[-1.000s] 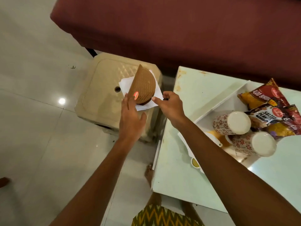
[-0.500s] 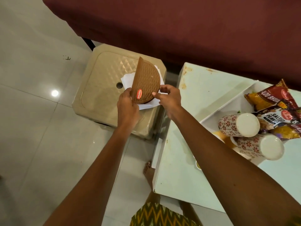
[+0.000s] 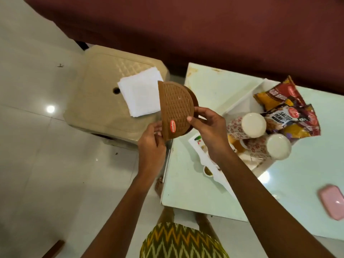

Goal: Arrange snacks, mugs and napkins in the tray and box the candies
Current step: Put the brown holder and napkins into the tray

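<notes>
A brown semicircular napkin holder (image 3: 176, 108) with a woven pattern and a red label is in the air between the stool and the table. My left hand (image 3: 151, 144) grips its lower edge and my right hand (image 3: 208, 125) pinches its right side. A stack of white napkins (image 3: 141, 95) lies on the beige plastic stool (image 3: 96, 101). On the table, the white tray (image 3: 243, 101) holds two floral mugs (image 3: 249, 125) lying on their sides and several snack packets (image 3: 290, 110). My right forearm hides part of the tray.
A pink box (image 3: 331, 202) sits at the right edge of the pale green table (image 3: 204, 183). A maroon sofa (image 3: 186, 30) runs behind the stool and table. White tiled floor (image 3: 46, 174) spreads to the left. A patterned garment (image 3: 178, 241) shows below.
Both hands lifted the napkin holder off the napkin stack and carried it right, toward the table. The napkins now lie uncovered on the stool.
</notes>
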